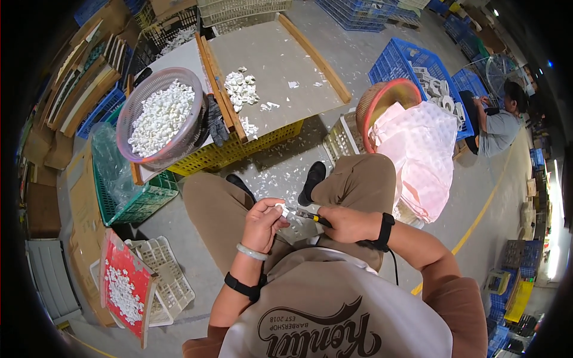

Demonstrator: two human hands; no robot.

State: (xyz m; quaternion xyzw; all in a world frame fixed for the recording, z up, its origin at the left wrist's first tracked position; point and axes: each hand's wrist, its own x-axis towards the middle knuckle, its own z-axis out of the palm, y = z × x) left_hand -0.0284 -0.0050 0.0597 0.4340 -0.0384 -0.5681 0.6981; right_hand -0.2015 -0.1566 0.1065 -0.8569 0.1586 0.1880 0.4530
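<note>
My left hand (261, 228) pinches a small white plastic part (285, 210) between thumb and fingers, above my lap. In my right hand (352, 225) is a pair of cutting pliers (316, 218) with yellow and black handles, gripped in the closed fingers. Its metal jaws point left and meet or nearly touch the white part; whether they are closed on it is too small to tell. Ahead of my knees a grey board (271, 53) with wooden edge strips carries a pile of white pieces (240, 89). Left of it stands a round pink basket (122, 128) heaped with similar white parts.
A dark glove (216, 122) hangs beside the basket. At left are a green crate (110, 206) with clear plastic and a red board (128, 262) bearing white pieces. Right stand a red basket (388, 89) under pink sheeting (418, 155) and a blue crate (412, 53). A person (498, 125) sits farther right.
</note>
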